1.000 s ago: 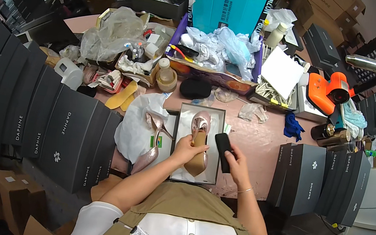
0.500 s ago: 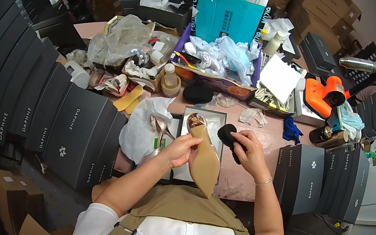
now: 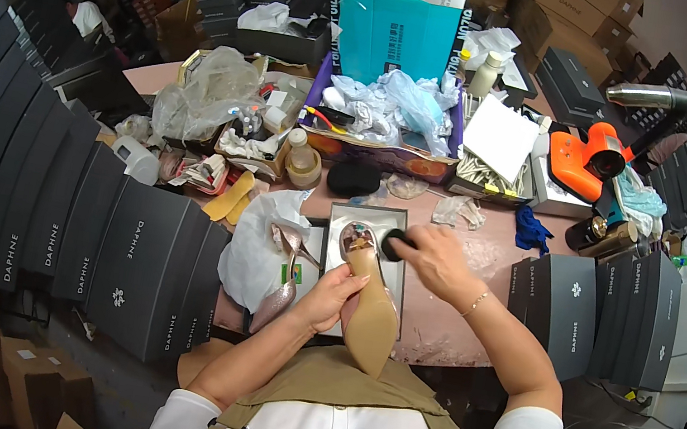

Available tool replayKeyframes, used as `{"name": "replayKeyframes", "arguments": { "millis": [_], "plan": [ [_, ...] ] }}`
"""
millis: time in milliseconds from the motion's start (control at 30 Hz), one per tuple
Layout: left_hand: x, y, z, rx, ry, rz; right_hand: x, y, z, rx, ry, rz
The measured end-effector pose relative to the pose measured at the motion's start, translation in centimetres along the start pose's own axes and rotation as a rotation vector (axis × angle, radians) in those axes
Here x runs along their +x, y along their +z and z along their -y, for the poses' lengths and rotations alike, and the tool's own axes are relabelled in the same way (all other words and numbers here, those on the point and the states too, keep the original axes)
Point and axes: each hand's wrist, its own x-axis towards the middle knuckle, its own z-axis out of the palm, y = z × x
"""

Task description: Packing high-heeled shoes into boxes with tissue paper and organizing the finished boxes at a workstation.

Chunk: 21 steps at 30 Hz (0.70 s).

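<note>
My left hand (image 3: 329, 297) is closed around a high-heeled shoe (image 3: 372, 323), its tan sole turned up and its toe toward my apron. Beside the shoe's heel end, my right hand (image 3: 442, 264) grips a black shoe-polishing sponge (image 3: 396, 244); whether the sponge touches the shoe I cannot tell. Beneath the shoe lies an open shoebox (image 3: 398, 221). A second shoe (image 3: 278, 295), pinkish and glittery, rests to the left on white tissue paper (image 3: 252, 240) at the box's side.
Dark shoeboxes (image 3: 155, 264) line the left side, and more shoeboxes (image 3: 563, 313) stand at the right. Behind the work lie a black oval pad (image 3: 354, 180), a bottle (image 3: 304, 163) and a purple-edged box (image 3: 320, 96) of crumpled tissue. An orange tool (image 3: 574, 168) sits far right.
My right hand has moved up and left with the sponge, toward the shoe's heel end. The shoe stays in my left hand, nearly in place. The view has shifted slightly.
</note>
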Motion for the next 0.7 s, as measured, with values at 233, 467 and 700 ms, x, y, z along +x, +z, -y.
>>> {"name": "replayKeyframes", "arguments": {
  "millis": [233, 467, 700],
  "plan": [
    [0.3, -0.6, -1.0, -0.114, -0.047, -0.08, -7.3, 10.1, -4.9, 0.194, 0.669, 0.043],
    [0.9, 0.3, -1.3, -0.159, -0.157, -0.078, 0.4, 5.8, 1.4, 1.385, 0.568, -0.102],
    [2.0, 0.3, -1.5, -0.189, -0.164, -0.079, 2.4, 7.0, 0.8, 1.469, 0.495, -0.114]
  ]
}}
